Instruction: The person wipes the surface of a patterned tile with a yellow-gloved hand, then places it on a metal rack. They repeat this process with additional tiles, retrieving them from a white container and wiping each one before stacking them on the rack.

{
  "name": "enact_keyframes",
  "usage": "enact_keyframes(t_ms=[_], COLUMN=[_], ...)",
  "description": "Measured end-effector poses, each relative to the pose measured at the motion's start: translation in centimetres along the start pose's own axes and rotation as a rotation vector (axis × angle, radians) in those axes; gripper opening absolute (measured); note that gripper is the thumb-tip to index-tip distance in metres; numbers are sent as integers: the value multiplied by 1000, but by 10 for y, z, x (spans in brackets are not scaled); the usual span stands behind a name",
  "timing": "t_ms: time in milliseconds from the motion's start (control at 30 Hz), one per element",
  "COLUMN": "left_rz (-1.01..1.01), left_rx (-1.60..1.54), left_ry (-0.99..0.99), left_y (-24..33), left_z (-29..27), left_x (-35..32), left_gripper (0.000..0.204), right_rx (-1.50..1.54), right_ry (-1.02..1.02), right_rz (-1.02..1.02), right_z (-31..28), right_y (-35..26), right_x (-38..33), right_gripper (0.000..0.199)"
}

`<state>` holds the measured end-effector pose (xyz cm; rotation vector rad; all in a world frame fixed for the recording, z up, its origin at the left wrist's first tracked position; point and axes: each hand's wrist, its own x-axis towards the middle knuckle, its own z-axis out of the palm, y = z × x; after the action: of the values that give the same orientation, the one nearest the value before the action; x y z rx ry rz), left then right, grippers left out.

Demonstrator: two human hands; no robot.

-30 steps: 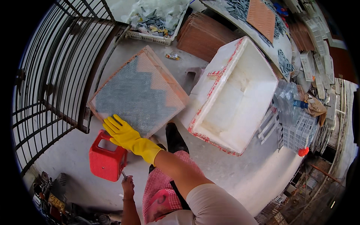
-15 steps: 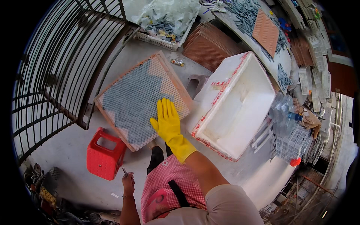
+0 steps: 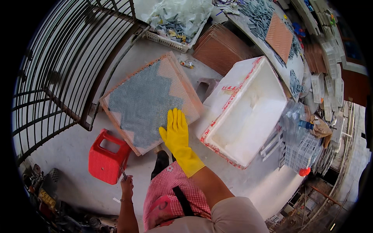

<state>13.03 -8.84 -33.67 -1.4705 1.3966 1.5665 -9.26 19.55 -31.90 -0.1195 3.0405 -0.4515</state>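
A square terracotta-coloured tray [image 3: 194, 101] lies in front of me, filled with small blue-grey tile strips [image 3: 142, 97] in a zigzag pattern. White mesh [image 3: 161, 72] covers them. My right hand [image 3: 176, 132], in a yellow rubber glove, rests with fingers stretched flat over the tray's near right part, apparently touching the mesh. My bare left hand [image 3: 126, 187] is low on the left, closed around a slim metal tool [image 3: 122, 173] that looks like tweezers. Its tip reaches beside a red plastic stool [image 3: 105, 167].
A white foam box [image 3: 221, 134] stands right of the tray. Behind are stacked brown trays [image 3: 219, 54], a crate [image 3: 167, 42] of loose strips and a table [image 3: 297, 72] bearing more. A metal-barred frame [image 3: 83, 116] borders the left; plastic crates [image 3: 305, 149] stand right.
My left hand has moved slightly left and up with the metal tool, closer to the stool. My gloved hand has shifted a little right and down, toward the tray's near edge.
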Motion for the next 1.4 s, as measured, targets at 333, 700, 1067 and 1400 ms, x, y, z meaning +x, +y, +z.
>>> enact_keyframes(t_ms=[333,700,1067,1400], left_rz=[-22,-22,-46,-109], left_rx=[55,79,-33,63], left_ry=[1,-7,72,43], left_y=[-11,-26,-40,-53], left_z=[4,15,1,32], left_x=[4,3,-5,-15], left_gripper=[10,9,12,14], right_rx=[59,188,-31,189], right_ry=[186,-60,-73,-11], right_rz=[-186,-796,-463,-872], right_z=[6,23,-8,60], right_y=[10,-59,3,-132], right_x=[113,79,89,111], right_gripper=[61,58,61,61])
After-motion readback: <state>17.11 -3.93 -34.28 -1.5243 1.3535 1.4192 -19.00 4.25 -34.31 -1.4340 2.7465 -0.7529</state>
